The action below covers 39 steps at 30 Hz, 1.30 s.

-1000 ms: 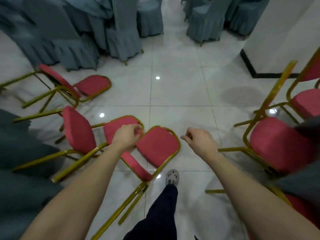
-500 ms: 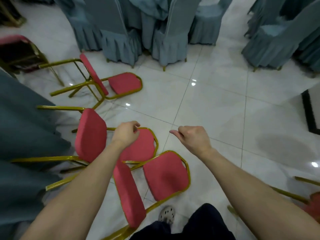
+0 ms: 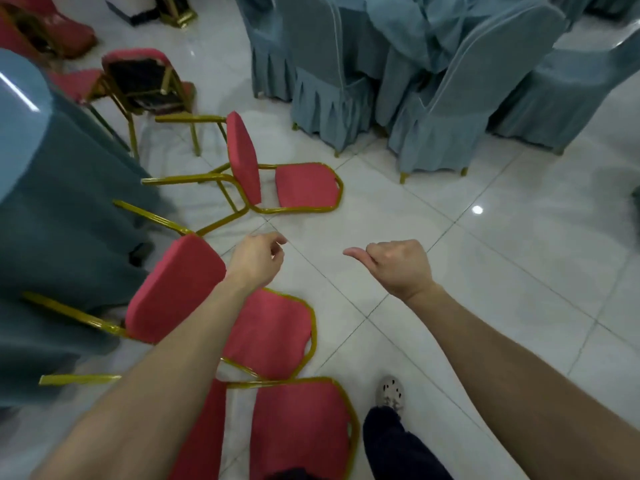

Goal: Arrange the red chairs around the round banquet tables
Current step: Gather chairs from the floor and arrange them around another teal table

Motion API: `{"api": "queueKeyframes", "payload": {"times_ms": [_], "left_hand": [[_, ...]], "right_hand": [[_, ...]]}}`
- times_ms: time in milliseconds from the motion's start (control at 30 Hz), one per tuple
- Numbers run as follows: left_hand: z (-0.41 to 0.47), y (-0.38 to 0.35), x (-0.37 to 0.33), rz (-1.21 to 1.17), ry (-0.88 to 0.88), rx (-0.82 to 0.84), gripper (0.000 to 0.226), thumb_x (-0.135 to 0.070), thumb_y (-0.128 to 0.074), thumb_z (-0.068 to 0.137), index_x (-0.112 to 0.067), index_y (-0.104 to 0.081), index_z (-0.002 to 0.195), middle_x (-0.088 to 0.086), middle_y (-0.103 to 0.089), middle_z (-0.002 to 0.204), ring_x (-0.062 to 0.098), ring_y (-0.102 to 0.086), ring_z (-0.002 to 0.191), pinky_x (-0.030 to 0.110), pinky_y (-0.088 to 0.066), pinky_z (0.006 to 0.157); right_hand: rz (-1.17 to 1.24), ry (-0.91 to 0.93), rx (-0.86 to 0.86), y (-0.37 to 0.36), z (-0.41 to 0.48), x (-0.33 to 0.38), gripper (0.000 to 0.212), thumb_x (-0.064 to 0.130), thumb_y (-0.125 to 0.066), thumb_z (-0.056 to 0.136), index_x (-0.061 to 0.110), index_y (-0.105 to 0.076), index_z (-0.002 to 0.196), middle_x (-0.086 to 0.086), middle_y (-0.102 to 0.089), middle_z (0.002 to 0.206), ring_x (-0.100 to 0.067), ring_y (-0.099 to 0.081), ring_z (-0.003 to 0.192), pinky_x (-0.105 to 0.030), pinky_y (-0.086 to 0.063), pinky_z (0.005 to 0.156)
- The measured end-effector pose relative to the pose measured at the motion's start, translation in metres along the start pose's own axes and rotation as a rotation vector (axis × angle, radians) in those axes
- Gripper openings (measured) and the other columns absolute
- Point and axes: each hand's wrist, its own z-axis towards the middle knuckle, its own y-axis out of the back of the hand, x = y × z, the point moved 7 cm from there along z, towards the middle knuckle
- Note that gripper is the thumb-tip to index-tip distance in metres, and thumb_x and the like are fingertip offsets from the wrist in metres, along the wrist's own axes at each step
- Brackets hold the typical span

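Head view, banquet floor.

**Item:** red chairs with gilt tube frames; the three nearest are entered.
- Near chair [image 3: 298, 431]: at the bottom edge, just beside the person's leg.
- Middle chair [image 3: 270, 336]: partly under the left forearm, with its backrest on the side of the table [image 3: 52, 209] and its seat toward open floor.
- Far chair [image 3: 306, 187]: beyond both hands, lying the same way, near the table's cloth.
- More red chairs sit at top left, too jumbled to count.

**Hands:**
- Left hand [image 3: 256, 261]: loosely curled above the tiles, just past the middle chair's backrest, holding nothing.
- Right hand [image 3: 398, 268]: curled with the thumb out, empty, well apart from any chair.

**Surroundings:** covered chairs [image 3: 346, 98] ring another table at the top. The floor [image 3: 502, 271] is glossy tile.

**Handling, as judged:**
- The frame is probably stiff and fairly light, so one hand may lift it.
- The padding is soft and gives under a pinch, so grip the top of the backrest or the seat rail instead.
- The legs should slide easily on polished tile but may scrape or snag a neighbouring frame, so lifting a chair clear is probably safer than dragging it.
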Motion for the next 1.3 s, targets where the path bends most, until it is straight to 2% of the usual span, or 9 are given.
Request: {"api": "queueKeyframes", "payload": {"times_ms": [100,267,333,733,933,1033,1133,1200,1300], "left_hand": [[0.053,-0.006,-0.043,0.003,0.032,0.002,0.03,-0.022,-0.061,0.103,-0.022,-0.073,0.13,-0.01,-0.075,0.103,0.013,-0.071,0.101,0.042,-0.06,0.091],[0.143,0.011,-0.085,0.0,0.087,-0.058,0.031,-0.02,-0.061,0.103,-0.019,-0.073,0.132,-0.004,-0.078,0.107,0.02,-0.072,0.103,0.045,-0.06,0.092],[0.182,0.023,-0.091,0.029,0.091,-0.11,0.03,-0.021,-0.063,0.102,-0.018,-0.074,0.13,-0.003,-0.079,0.106,0.021,-0.074,0.099,0.045,-0.062,0.087],[0.473,0.041,-0.079,-0.049,0.187,-0.164,0.028,-0.023,-0.064,0.097,-0.023,-0.077,0.122,-0.007,-0.08,0.101,0.022,-0.074,0.099,0.044,-0.061,0.09],[0.562,0.072,-0.043,-0.045,0.338,-0.184,0.028,-0.023,-0.063,0.097,-0.027,-0.077,0.121,-0.008,-0.08,0.101,0.021,-0.075,0.094,0.043,-0.064,0.083],[0.596,0.076,-0.022,-0.042,0.442,-0.23,0.029,-0.023,-0.062,0.096,-0.028,-0.077,0.12,-0.007,-0.081,0.104,0.022,-0.075,0.098,0.042,-0.063,0.084],[0.623,0.065,-0.012,-0.084,0.568,-0.266,0.03,-0.022,-0.062,0.095,-0.026,-0.077,0.12,-0.008,-0.081,0.106,0.021,-0.075,0.099,0.042,-0.062,0.086],[0.637,0.051,-0.009,-0.099,0.667,-0.287,0.03,-0.022,-0.063,0.095,-0.026,-0.078,0.121,-0.007,-0.081,0.107,0.021,-0.075,0.101,0.043,-0.062,0.086],[0.65,0.019,-0.007,-0.157,0.831,-0.32,0.03,-0.021,-0.063,0.095,-0.027,-0.078,0.121,-0.009,-0.08,0.103,0.021,-0.075,0.1,0.041,-0.061,0.086]], "right_hand": [[-0.006,0.093,-0.008,-0.023,0.041,-0.069,0.068,0.054,-0.07,0.098,0.02,-0.038,0.049,0.001,-0.035,0.039,-0.02,-0.035,0.033,-0.026,-0.026,0.036],[0.052,0.171,0.012,-0.057,0.121,-0.154,0.06,0.027,-0.093,0.086,0.02,-0.044,0.053,0.0,-0.033,0.04,-0.02,-0.03,0.032,-0.025,-0.03,0.034],[0.054,0.2,0.009,-0.076,0.152,-0.179,0.059,0.026,-0.094,0.085,0.02,-0.044,0.054,0.001,-0.034,0.04,-0.019,-0.031,0.032,-0.025,-0.03,0.034],[0.119,0.317,0.073,-0.27,0.35,-0.294,0.06,0.03,-0.087,0.092,0.021,-0.041,0.055,0.001,-0.037,0.042,-0.02,-0.034,0.034,-0.025,-0.02,0.045],[0.232,0.269,0.192,-0.357,0.458,-0.321,0.048,0.022,-0.078,0.098,0.018,-0.05,0.059,-0.004,-0.047,0.046,-0.028,-0.047,0.036,-0.033,-0.031,0.039],[0.241,0.319,0.29,-0.414,0.503,-0.331,0.038,0.012,-0.086,0.089,0.016,-0.055,0.067,-0.005,-0.05,0.05,-0.029,-0.051,0.036,-0.03,-0.028,0.039],[0.196,0.407,0.554,-0.494,0.527,-0.339,0.007,0.011,-0.061,0.105,0.012,-0.06,0.098,-0.009,-0.067,0.079,-0.033,-0.068,0.06,-0.037,-0.038,0.051],[0.209,0.417,0.681,-0.543,0.535,-0.35,0.023,0.024,-0.041,0.114,0.014,-0.061,0.11,-0.01,-0.072,0.09,-0.036,-0.072,0.076,-0.042,-0.045,0.062],[0.275,0.446,0.732,-0.594,0.552,-0.363,0.046,0.039,-0.041,0.114,0.01,-0.071,0.096,-0.017,-0.073,0.078,-0.04,-0.071,0.072,-0.042,-0.044,0.06]]}}
